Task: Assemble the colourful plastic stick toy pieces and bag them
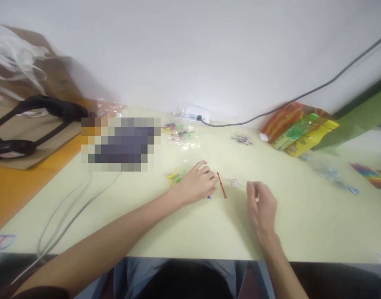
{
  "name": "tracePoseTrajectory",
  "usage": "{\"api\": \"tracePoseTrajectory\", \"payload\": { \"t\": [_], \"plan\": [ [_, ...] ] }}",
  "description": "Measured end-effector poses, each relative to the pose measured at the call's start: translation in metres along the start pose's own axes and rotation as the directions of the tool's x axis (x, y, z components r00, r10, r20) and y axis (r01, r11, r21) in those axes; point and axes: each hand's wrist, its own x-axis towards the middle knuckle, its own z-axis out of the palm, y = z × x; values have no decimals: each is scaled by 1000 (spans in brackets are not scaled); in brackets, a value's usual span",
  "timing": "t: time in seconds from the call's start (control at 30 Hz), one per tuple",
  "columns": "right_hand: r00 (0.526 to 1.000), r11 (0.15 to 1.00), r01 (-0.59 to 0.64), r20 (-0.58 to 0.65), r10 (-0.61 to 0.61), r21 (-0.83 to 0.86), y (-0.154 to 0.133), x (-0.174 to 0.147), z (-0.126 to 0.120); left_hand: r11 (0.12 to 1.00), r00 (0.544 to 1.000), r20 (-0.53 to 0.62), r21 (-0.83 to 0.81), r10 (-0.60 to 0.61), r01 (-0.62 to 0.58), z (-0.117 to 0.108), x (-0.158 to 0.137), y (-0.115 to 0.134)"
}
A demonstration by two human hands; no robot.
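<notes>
My left hand point(199, 183) is over the middle of the table, fingers curled and pointing right. What its fingertips hold, if anything, is hidden. Just right of them lies a thin red stick point(222, 185) with a pointed top end. Small yellow and green plastic pieces point(177, 176) show behind my left wrist, and a tiny blue piece point(208, 197) lies below the fingers. My right hand point(262, 205) is closed in a pinch at the end of a thin pale strand. Along that strand, between my hands, is a whitish round piece point(234, 182).
Clear bags of colourful small parts point(180, 133) lie toward the wall, with another bunch point(241, 138) farther right. A pixelated dark flat object point(125, 143) and cables point(69, 214) are at left. Snack packets point(302, 133) stand back right. A black cable point(271, 111) crosses the wall.
</notes>
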Motion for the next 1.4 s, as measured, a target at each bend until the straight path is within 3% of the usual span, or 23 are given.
{"api": "tracePoseTrajectory", "payload": {
  "t": [0.13, 0.3, 0.53, 1.0, 1.27, 1.4],
  "plan": [
    [972, 982, 154, 196, -131, -108, 30, 14, 10, 997, 998, -51, -65, -37, 33, -4, -4, -2],
    [962, 983, 108, 263, -66, -147, 41, 16, 22, 995, 991, -129, -96, -21, 8, -7, -8, -1],
    [948, 975, -178, 243, 206, -132, 15, 8, 9, 984, 977, -198, -174, -73, 38, -11, -13, 2],
    [939, 998, -19, 341, 39, -63, -19, -27, 4, 975, 954, -255, -192, -156, 108, -13, -17, -13],
    [942, 998, 10, 337, 10, -56, -33, -38, 5, 971, 948, -268, -210, -172, 117, -11, -16, -11],
    [932, 999, -44, 359, 44, -8, -33, -35, 4, 972, 949, -263, -200, -172, 121, -10, -16, -12]
  ]
}}
